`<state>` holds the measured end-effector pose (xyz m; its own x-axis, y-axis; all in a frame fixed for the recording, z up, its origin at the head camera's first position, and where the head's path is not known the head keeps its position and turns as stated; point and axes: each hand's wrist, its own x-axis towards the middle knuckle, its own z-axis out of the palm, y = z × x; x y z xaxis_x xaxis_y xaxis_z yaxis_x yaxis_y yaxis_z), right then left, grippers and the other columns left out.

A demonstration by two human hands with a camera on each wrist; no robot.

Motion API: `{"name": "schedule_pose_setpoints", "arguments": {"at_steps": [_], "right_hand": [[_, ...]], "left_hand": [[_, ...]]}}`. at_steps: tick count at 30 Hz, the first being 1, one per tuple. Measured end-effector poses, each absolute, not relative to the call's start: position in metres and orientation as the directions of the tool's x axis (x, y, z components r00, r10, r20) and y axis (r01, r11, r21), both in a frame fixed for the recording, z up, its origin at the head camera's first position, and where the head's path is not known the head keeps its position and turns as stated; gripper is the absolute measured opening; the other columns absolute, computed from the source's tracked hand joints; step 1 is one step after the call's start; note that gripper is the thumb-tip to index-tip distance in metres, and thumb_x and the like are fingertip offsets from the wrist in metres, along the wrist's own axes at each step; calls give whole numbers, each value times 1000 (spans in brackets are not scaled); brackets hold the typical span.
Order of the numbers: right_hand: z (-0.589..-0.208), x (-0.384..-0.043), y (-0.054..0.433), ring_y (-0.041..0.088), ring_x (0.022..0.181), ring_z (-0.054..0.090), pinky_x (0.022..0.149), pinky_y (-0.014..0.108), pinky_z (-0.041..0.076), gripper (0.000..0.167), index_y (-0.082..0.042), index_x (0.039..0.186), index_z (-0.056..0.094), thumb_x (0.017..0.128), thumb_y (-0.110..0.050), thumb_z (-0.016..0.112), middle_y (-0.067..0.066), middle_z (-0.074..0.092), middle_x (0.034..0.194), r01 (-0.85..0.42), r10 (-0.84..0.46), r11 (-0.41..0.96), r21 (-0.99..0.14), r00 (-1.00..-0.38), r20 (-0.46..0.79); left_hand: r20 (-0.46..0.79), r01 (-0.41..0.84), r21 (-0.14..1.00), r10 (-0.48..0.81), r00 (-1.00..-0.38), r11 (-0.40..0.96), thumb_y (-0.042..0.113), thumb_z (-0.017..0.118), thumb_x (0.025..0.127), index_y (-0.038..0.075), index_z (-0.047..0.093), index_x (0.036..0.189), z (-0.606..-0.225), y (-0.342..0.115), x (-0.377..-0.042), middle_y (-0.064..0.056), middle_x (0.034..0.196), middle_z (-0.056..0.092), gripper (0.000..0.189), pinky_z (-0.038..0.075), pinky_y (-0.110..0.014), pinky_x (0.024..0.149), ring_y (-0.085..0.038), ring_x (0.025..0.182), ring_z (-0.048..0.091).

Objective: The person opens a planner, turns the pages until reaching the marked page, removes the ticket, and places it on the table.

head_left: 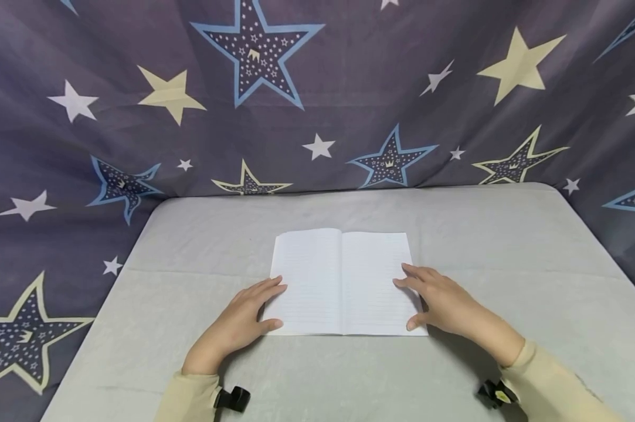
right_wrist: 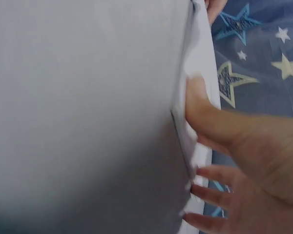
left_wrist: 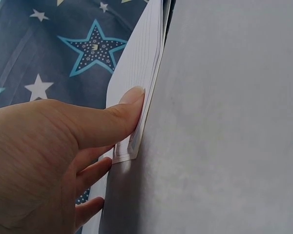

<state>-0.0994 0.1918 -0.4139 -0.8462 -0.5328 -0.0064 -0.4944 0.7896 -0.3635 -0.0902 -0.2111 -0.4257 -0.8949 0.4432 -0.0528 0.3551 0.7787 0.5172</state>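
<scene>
A notebook (head_left: pixel 309 281) of white ruled pages lies open flat on a grey-covered surface. My left hand (head_left: pixel 243 319) rests at its left edge, thumb and index fingertips on the left page. In the left wrist view the thumb (left_wrist: pixel 122 114) lies across the page near a corner, and the other fingers extend past the edge. My right hand (head_left: pixel 444 299) is at the right edge, fingers spread and slightly bent, fingertips over the right page (head_left: pixel 375 281). That hand looks blurred in the right wrist view, with its thumb (right_wrist: pixel 198 97) over the notebook near the corner.
The grey surface (head_left: pixel 190 234) spreads around the notebook. A dark curtain with stars (head_left: pixel 349 88) hangs behind it and along both sides. A black strapped device (head_left: pixel 235 399) is on the left wrist, another (head_left: pixel 493 394) on the right.
</scene>
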Motion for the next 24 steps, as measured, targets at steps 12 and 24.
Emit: {"name": "schedule_pose_setpoints", "arguments": {"at_steps": [12,24], "right_hand": [[-422,-98,188,45,127,48,96,63,45,72,-7,131,63,71,-41,84,24,49,143,-516,-514,789,-335,-852,101],[-408,-89,137,42,143,28,114,57,27,109,-3,158,13,81,-38,81,22,19,161,-330,-336,687,-648,-934,120]], "left_hand": [[-38,373,514,454,-890,773,23,78,85,8,49,145,-427,-213,-91,-11,155,39,68,27,-59,113,-37,142,33],[-36,372,518,454,-890,770,23,78,85,8,50,145,-428,-214,-91,-11,155,39,68,27,-59,113,-37,142,34]]}}
